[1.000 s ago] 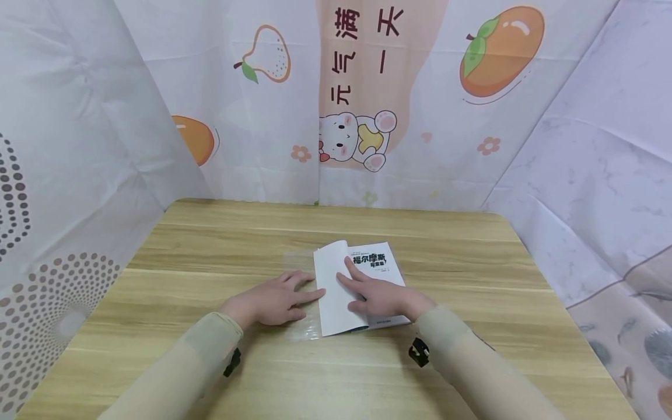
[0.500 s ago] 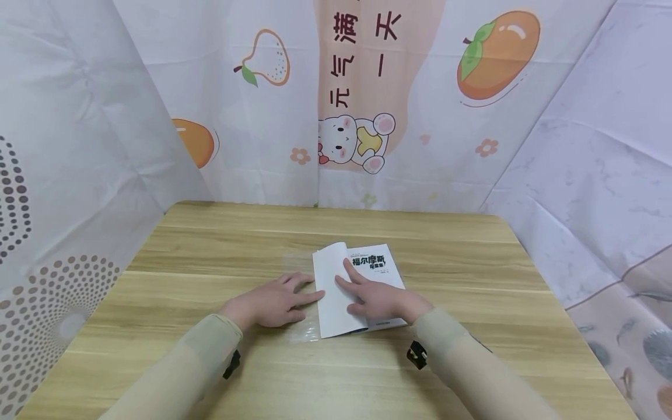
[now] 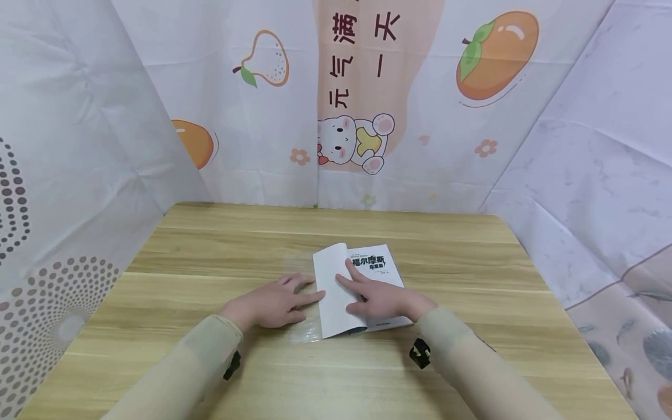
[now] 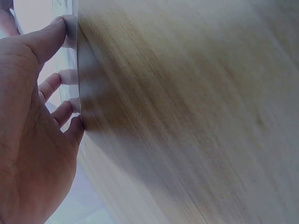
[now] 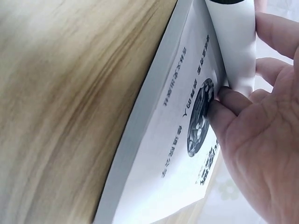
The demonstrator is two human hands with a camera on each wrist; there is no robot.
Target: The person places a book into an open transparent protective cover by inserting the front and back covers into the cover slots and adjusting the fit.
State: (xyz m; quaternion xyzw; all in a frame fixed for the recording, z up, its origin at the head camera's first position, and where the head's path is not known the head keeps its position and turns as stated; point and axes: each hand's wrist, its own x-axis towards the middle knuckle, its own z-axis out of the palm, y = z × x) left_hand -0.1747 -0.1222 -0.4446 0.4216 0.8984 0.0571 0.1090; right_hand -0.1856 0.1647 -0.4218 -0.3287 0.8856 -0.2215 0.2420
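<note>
A thin book [image 3: 379, 266] lies on the wooden table, its printed title page facing up. A white leaf or cover [image 3: 337, 318] is turned over to the left and overlaps a clear plastic sheet [image 3: 308, 331]. My left hand [image 3: 270, 303] rests with spread fingers on the plastic, index fingertip at the leaf's left edge. Across the leaf and title page, my right hand [image 3: 380, 298] lies with spread fingers pressing down. In the right wrist view, two of its fingertips touch the page by a dark oval picture [image 5: 198, 126], beside the curved white leaf [image 5: 233, 46].
The wood-grain table [image 3: 210, 245] extends around the book on all sides. Behind it hangs a white curtain [image 3: 220, 87] printed with fruit and characters. More patterned cloth [image 3: 588, 175] hangs at the right and left. Each wrist carries a small black device [image 3: 420, 353].
Both hands keep their places on the book and plastic. The head view has shifted very slightly, and the leaf's lower edge moves only a little.
</note>
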